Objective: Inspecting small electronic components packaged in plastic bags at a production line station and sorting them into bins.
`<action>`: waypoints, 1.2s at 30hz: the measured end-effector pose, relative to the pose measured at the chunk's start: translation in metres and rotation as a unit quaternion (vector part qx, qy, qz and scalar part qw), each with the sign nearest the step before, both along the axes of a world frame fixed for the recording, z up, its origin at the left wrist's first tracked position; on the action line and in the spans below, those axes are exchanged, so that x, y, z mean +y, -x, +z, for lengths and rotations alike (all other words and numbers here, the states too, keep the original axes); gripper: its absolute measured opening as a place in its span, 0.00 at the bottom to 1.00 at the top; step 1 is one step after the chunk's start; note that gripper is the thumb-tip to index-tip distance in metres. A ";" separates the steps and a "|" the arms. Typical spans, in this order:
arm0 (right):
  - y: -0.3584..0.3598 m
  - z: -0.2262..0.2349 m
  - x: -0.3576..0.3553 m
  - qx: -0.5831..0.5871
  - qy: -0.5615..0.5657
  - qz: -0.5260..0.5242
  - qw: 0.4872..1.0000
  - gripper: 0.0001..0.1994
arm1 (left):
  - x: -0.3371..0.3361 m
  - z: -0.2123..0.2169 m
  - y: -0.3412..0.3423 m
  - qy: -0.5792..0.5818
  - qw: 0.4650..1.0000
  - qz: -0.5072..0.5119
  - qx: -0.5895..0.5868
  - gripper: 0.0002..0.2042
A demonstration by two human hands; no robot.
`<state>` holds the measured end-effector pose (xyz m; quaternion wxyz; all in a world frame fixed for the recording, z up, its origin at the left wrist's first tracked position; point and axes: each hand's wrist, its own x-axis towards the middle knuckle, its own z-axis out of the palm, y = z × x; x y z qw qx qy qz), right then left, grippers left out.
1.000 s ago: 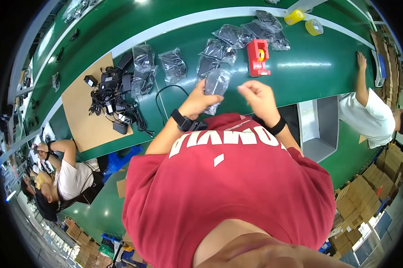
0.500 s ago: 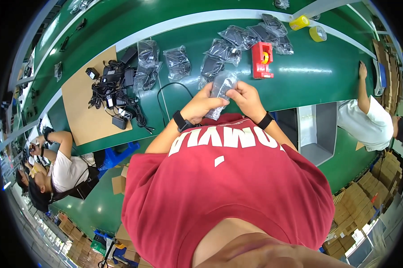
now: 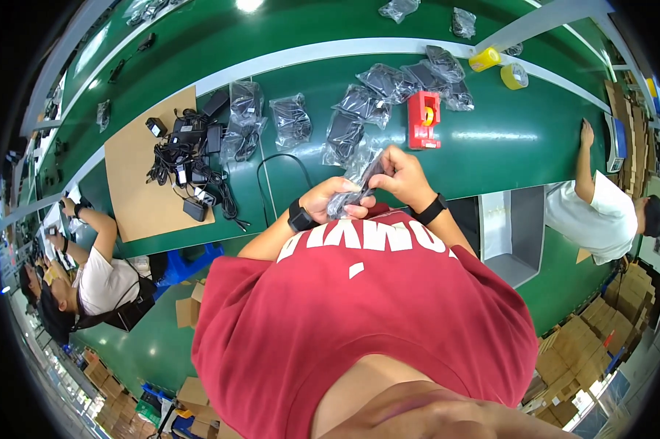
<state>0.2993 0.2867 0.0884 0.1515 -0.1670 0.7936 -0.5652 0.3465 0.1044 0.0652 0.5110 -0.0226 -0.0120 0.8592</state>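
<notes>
A clear plastic bag (image 3: 363,164) with something dark inside is held up before my chest, at the table's near edge. The fingers of my left hand (image 3: 321,199) wrap round its lower end. My right hand (image 3: 407,179) pinches its right side. The contents look like a black power adapter with cable, though my fingers hide much of it. Just beyond the hands lies a bagged adapter (image 3: 345,135), with several more bagged adapters (image 3: 385,82) behind it. A red tape dispenser (image 3: 418,132) stands to the right of them.
Left on the green table, a cardboard sheet (image 3: 132,183) bears a tangle of black adapters and cables (image 3: 187,157). More bagged adapters (image 3: 291,121) lie beside it. Two yellow tape rolls (image 3: 485,60) sit at the far right. A grey bin (image 3: 513,241) adjoins the near edge. Co-workers sit at both sides.
My left hand has moved down to the bag's lower end, and my right hand has shifted up its right side. The bag now looks more bunched and folded.
</notes>
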 end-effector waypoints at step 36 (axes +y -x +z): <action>0.035 -0.066 0.002 -0.382 0.091 -0.159 0.906 0.21 | -0.131 -0.030 0.171 0.958 0.011 -0.164 0.235 0.32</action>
